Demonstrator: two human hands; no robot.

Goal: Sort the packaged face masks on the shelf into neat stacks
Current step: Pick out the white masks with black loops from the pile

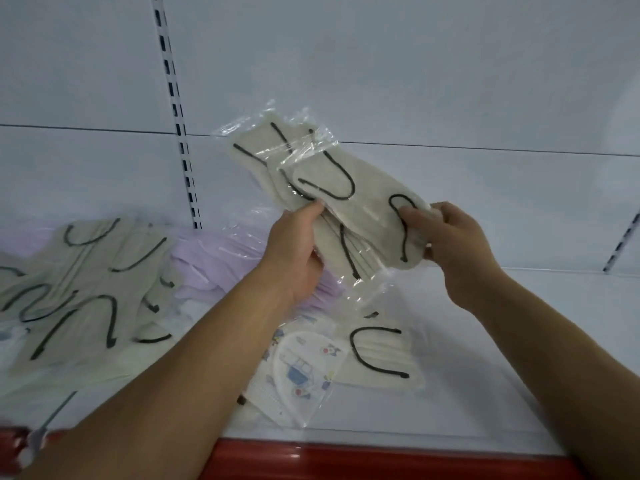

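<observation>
Both hands are up in the air over the shelf (502, 358), and they hold a bunch of beige masks (332, 181) in see-through bags. The left hand (294, 251) grips the bunch near its middle, with the thumb on top. The right hand (453, 244) pinches the low right end, and its fingers (414, 214) are curled round the edge. The bunch is messy: the bags fan out and the black ear strings point different ways. Down on the shelf lies a big beige pile (83, 285) on the left, with purple masks (214, 258) beside it. Nearer are a picture mask (301, 365) with little cars on it and a lone mask (381, 358) just beside that. I think the job now is to make the bunch tidy. A good way would be to hold loosely, tap the edges so the bags line up, and turn them all the same way. The bags look slippery, so a hard squeeze could make one shoot out. The bunch would fit best with the beige pile, not the purple ones.
</observation>
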